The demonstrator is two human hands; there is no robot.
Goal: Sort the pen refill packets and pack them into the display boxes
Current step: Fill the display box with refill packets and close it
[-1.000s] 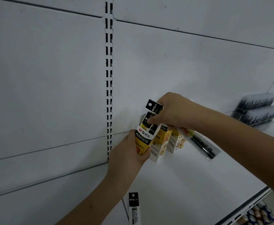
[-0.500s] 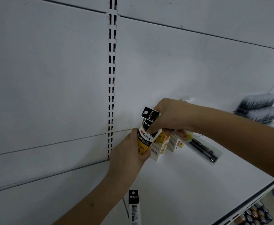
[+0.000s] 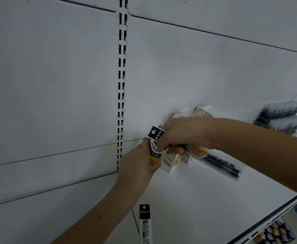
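My left hand grips a yellow, black and white display box standing on the white shelf. My right hand pushes a black-topped refill packet down into that box with its fingertips. The same hand also holds a clear packet of black refills that sticks out to the lower right. Two more cream display boxes stand right beside the held box, partly hidden by my right hand. Another refill packet lies at the shelf's front.
A slotted upright runs up the white back panel. Piles of blurred dark refill packets lie at the far right of the shelf. Below the shelf's front edge at bottom right are several batteries.
My right hand has pushed the black-topped packet deeper into the box, so less of it shows above the rim. The view has shifted, and cream box flaps now show behind my right hand.
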